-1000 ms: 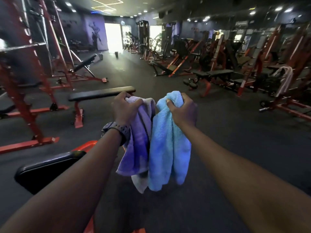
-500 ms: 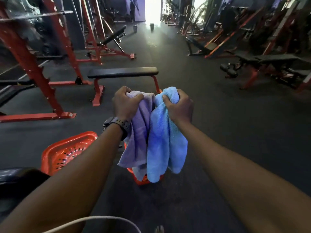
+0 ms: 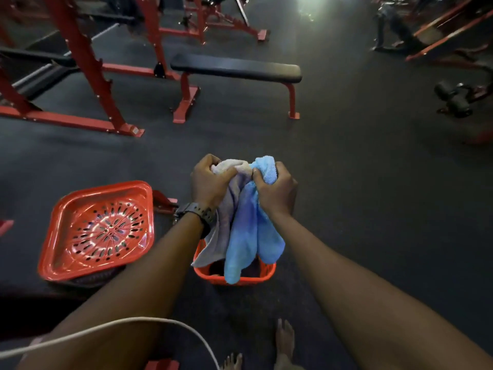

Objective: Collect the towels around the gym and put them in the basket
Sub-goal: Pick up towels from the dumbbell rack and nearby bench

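Towels over the floor (image 3: 373, 209), black flat bench (image 3: 236, 68) at twelve o'clock, red lid (image 3: 61, 252) at nine o'clock, red basket (image 3: 264, 276) under them, blue towel (image 3: 248, 236) in right hand (image 3: 276, 189) grip, grey towel (image 3: 226, 214) in left hand (image 3: 208, 182) grip, both fists closed tight.

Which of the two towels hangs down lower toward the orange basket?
The blue towel, gripped by the right hand, hangs lower; its tip reaches the basket rim. The pale grey towel in the left hand ends higher.
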Tool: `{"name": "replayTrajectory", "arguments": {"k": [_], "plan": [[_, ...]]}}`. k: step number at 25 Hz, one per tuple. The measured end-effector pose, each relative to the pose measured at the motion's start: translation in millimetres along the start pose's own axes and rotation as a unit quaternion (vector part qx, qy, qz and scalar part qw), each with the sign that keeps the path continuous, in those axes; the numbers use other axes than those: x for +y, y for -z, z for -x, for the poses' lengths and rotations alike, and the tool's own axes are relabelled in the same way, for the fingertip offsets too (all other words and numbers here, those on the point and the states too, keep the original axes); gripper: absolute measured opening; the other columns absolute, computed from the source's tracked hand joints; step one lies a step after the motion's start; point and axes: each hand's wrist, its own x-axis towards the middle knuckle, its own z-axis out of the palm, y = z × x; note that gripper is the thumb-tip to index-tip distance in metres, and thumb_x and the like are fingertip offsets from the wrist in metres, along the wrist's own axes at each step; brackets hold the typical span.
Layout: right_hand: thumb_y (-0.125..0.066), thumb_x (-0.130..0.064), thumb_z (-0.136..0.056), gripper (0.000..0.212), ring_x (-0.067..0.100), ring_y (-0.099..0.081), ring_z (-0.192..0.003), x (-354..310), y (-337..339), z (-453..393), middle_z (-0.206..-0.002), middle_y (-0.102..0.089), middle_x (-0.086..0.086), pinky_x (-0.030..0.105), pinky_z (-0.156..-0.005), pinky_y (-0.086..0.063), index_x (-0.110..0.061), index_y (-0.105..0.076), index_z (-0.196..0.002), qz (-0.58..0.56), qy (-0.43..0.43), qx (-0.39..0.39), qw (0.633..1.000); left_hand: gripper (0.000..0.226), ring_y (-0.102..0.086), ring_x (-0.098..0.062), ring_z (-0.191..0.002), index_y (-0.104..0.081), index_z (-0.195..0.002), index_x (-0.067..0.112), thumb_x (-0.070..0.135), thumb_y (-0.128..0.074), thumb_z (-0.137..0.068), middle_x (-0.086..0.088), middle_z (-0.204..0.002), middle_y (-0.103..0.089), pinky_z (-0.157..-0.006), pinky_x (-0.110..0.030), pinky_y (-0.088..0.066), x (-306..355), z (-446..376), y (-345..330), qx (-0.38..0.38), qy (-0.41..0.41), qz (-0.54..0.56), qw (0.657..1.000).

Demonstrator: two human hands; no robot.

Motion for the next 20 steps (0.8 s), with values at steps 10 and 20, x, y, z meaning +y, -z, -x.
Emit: {"name": "replayTrajectory", "arguments": {"k": [10,20], "plan": [[-0.07,-0.033,-0.091,0.034,0.029,-0.066,-0.093,198.2,-119.7,-73.8,-0.1,-0.071,0.011,0.042,-0.084,-0.052,-0.005,-0.065,-0.109,0.037,-0.072,-0.16,0.984,0.028,-0.045,0.008,-0.057,-0.05,-0.071,0.027,0.039,-0.075,-0.067,0.014,-0.066,-0.049,-0.058,-0.011,-0.037,-176.5,-34.6,-119.7,0.034,0.146,-0.068,0.986],[-0.064,-0.04,-0.094,0.048,0.033,-0.051,-0.129,397.9,-218.3,-39.4,-0.137,-0.058,0.013,0.042,-0.108,-0.038,-0.015,-0.056,-0.135,0.191,-0.112,-0.3,0.928,0.04,-0.056,-0.023,-0.107,-0.062,-0.104,0.014,0.031,-0.08,-0.074,-0.004,-0.109,-0.063,-0.089,-0.029,-0.039,-393.8,-11.7,-188.9,0.013,0.248,-0.232,0.94]]}}
